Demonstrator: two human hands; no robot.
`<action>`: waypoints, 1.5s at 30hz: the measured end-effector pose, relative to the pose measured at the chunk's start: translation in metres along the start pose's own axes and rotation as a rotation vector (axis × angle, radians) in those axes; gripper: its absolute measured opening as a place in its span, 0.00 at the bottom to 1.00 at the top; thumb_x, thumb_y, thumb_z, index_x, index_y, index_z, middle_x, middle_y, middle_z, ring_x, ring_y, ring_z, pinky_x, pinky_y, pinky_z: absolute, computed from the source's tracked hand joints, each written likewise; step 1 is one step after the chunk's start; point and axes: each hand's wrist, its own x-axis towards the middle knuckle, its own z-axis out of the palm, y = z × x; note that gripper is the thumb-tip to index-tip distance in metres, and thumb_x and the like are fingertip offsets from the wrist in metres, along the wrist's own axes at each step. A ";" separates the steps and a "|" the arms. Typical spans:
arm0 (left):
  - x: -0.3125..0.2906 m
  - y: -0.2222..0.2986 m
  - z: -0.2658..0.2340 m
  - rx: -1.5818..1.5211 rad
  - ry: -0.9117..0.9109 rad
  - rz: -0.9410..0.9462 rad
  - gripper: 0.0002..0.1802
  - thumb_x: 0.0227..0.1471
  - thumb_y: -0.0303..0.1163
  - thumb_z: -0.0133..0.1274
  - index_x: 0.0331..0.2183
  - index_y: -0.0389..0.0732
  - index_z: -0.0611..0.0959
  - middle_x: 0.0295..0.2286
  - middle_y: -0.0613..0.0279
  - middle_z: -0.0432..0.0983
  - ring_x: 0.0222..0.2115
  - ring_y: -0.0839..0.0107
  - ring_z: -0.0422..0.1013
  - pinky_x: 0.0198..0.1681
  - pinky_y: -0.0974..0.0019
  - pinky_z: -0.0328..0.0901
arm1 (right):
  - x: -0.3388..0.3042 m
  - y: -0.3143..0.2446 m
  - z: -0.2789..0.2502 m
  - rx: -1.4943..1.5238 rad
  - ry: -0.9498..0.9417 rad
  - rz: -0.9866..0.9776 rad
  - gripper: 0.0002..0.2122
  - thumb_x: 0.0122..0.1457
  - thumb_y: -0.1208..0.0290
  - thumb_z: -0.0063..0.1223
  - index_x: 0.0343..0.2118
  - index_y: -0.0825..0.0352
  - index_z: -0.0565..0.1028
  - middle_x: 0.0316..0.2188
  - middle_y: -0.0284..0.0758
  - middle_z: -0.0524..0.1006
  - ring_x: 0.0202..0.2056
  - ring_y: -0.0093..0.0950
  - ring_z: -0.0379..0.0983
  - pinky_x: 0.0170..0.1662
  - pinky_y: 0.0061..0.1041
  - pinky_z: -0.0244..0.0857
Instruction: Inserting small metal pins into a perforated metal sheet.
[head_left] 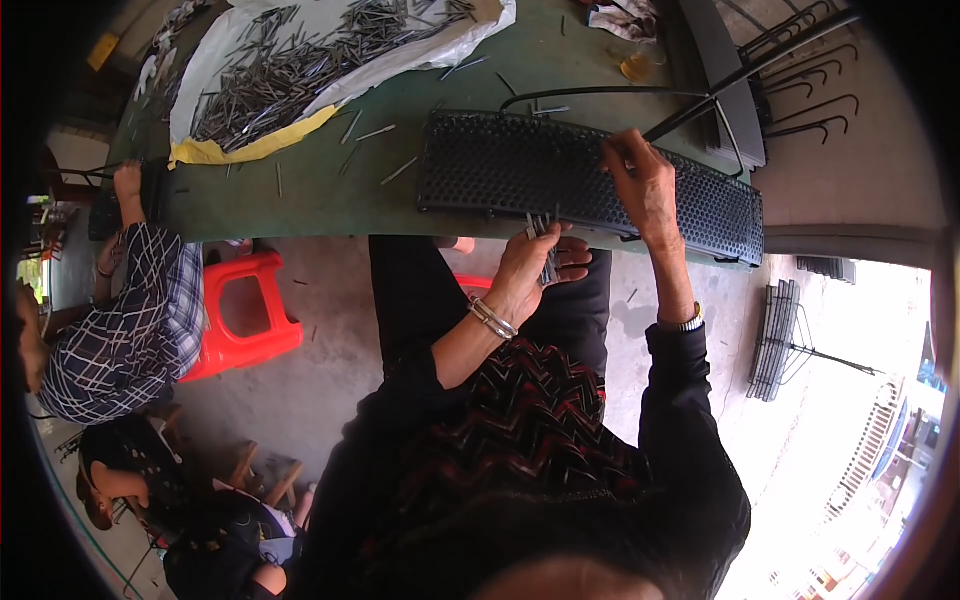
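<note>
A long black metal panel (480, 170) full of round holes lies along the near edge of the green table (300, 215). A thin bent bracket and a long dark rod (755, 70) rise from its far side. Just below the panel's near edge, my left hand (527, 268) is closed around several thin grey metal pins (545, 240), its palm turned up. Over the panel's holes, my right hand (645, 195) is pinched with fingertips together; whatever they hold is too small to make out. More loose pins (400, 172) are scattered left of the panel.
A white sheet (480, 38) holds a large heap of metal pins (270, 85). Dark flat sheets (722, 85) and hooked rods (820, 75) stand at right, near a glass of yellow liquid (640, 67). Left, a co-worker (130, 320) sits by a red stool (250, 335).
</note>
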 end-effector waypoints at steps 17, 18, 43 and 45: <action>-0.005 0.000 -0.001 0.059 -0.027 0.034 0.14 0.57 0.37 0.51 0.39 0.37 0.77 0.25 0.58 0.75 0.22 0.74 0.71 0.19 0.75 0.61 | -0.023 0.007 0.015 -0.246 0.169 -0.002 0.06 0.53 0.72 0.57 0.33 0.64 0.78 0.28 0.36 0.73 0.28 0.31 0.73 0.32 0.26 0.66; -0.005 0.000 -0.002 0.032 -0.047 0.040 0.14 0.57 0.37 0.52 0.39 0.37 0.77 0.25 0.58 0.74 0.21 0.75 0.70 0.18 0.76 0.60 | -0.024 0.005 0.016 -0.244 0.157 0.045 0.06 0.53 0.71 0.57 0.34 0.63 0.78 0.28 0.36 0.73 0.28 0.31 0.73 0.32 0.26 0.66; 0.003 -0.003 0.000 0.080 -0.142 -0.032 0.16 0.59 0.38 0.49 0.42 0.36 0.77 0.25 0.60 0.72 0.21 0.82 0.60 0.22 0.77 0.58 | -0.028 0.014 0.010 -0.068 0.335 0.140 0.04 0.56 0.75 0.52 0.34 0.67 0.75 0.23 0.35 0.77 0.23 0.20 0.73 0.27 0.20 0.65; 0.000 0.000 0.005 0.102 -0.116 -0.019 0.17 0.59 0.39 0.49 0.43 0.36 0.77 0.25 0.60 0.72 0.21 0.82 0.60 0.22 0.77 0.59 | -0.026 0.019 0.012 -0.006 0.330 0.146 0.04 0.56 0.75 0.53 0.34 0.67 0.76 0.23 0.35 0.77 0.23 0.20 0.73 0.28 0.20 0.65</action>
